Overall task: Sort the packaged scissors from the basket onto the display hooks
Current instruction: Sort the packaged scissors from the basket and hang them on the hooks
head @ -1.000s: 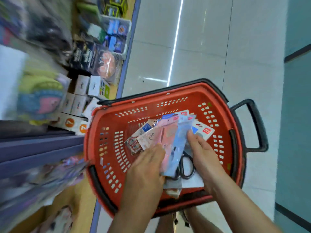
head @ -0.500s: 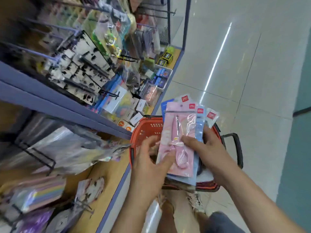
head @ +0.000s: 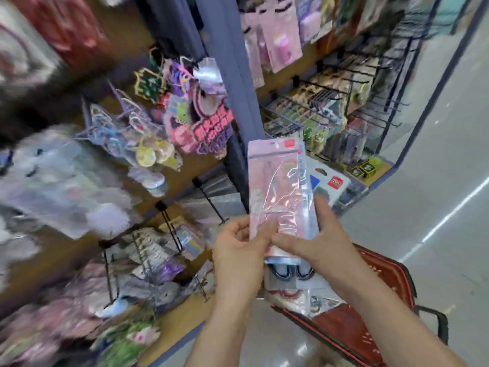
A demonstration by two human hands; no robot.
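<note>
The left grip [head: 238, 258] pinches the lower edge of a pink pack [head: 277, 192] with thumb on its face. The right grip [head: 317, 242] clamps the same bottom end, thumb across the front and fingers curled behind a stack [head: 289, 272] of more scissor packs. The pink pack stands upright above both grips, at the front of that stack, and a white pack [head: 334, 181] fans out behind the right grip. Half a second ago the bundle hung just over the basket [head: 383, 300]. Now it is lifted clear, and the basket sits below and right of the right grip with the view swung to the shelving. So the pick-up looks finished, and peeling off the pink pack likely comes next. Bare hooks [head: 209, 201] jut out beyond the left grip, with more [head: 378, 102] farther off above the right one. Blur hides which holds scissors.
</note>
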